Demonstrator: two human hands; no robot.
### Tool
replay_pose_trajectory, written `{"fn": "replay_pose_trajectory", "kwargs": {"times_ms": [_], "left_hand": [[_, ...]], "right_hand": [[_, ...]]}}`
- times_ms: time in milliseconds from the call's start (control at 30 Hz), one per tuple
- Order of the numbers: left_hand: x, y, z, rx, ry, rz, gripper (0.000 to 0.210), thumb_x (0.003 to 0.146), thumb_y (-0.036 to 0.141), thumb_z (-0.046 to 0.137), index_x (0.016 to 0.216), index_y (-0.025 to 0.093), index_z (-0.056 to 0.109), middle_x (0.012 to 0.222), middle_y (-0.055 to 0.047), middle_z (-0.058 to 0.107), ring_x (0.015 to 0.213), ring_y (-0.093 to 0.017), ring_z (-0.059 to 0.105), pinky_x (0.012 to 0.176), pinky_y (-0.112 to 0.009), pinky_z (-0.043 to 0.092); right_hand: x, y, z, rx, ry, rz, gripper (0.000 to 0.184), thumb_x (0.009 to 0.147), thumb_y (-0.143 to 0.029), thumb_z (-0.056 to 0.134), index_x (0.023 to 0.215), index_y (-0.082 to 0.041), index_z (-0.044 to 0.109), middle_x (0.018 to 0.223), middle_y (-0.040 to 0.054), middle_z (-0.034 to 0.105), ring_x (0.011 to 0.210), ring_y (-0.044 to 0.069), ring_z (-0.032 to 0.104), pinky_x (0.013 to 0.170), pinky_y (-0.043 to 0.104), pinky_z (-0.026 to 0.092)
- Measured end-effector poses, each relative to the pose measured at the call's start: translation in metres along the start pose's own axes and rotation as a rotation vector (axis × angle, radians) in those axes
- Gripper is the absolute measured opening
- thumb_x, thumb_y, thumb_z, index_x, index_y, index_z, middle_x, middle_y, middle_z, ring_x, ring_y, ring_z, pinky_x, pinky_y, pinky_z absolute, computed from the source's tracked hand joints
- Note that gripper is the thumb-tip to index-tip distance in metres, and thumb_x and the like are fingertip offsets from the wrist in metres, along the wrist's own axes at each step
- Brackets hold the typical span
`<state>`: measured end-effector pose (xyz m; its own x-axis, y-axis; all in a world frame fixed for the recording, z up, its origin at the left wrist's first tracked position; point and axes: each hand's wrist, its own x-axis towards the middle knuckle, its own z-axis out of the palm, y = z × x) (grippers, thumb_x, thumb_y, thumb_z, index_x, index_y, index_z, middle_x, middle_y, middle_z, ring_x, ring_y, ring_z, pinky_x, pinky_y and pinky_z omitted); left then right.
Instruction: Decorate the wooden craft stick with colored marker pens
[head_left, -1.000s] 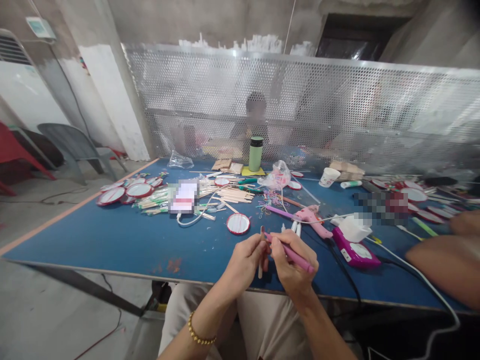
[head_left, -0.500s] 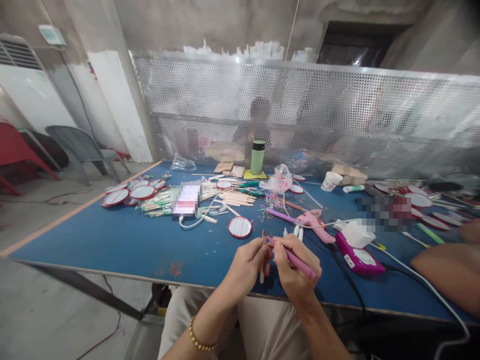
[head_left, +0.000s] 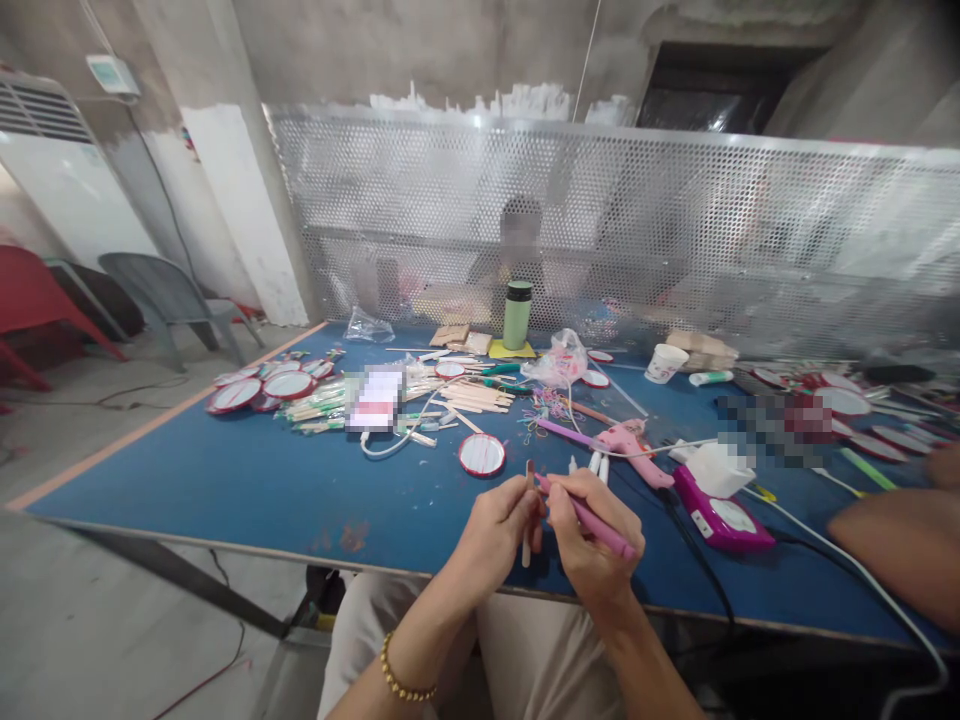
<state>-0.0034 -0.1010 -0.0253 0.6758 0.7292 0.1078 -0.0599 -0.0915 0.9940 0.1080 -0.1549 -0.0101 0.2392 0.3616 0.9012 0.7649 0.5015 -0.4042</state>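
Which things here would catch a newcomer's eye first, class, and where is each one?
Probably the left hand, holding a stick, and the right hand, holding a pink pen, at the near edge of the blue table. To their right, a pink glue gun and a purple box stand out. Farther back, a green bottle stands upright before the metal panel.

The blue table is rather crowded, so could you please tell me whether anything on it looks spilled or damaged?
Yes, a reddish-brown patch marks the table near its front edge, to the left of the left hand. It looks odd against the surrounding blue; whether it is a spill or wear, I cannot tell.
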Motion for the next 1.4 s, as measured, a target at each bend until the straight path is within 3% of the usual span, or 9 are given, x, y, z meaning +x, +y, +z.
{"fn": "replay_pose_trajectory", "kwargs": {"times_ms": [1400], "left_hand": [[-0.0002,0.0015,0.0011,0.025,0.005,0.023,0.038,0.096,0.049,0.044,0.072,0.019,0.048,0.057,0.003,0.052,0.049,-0.009,0.047,0.053,-0.022,0.036]], "right_hand": [[-0.0009,0.0008,0.0002,0.048,-0.028,-0.014,0.017,0.089,-0.005,0.058,0.086,-0.019,0.067,0.066,-0.0014,0.064,0.055,0.011,0.061,0.053,0.022,0.050]]}}
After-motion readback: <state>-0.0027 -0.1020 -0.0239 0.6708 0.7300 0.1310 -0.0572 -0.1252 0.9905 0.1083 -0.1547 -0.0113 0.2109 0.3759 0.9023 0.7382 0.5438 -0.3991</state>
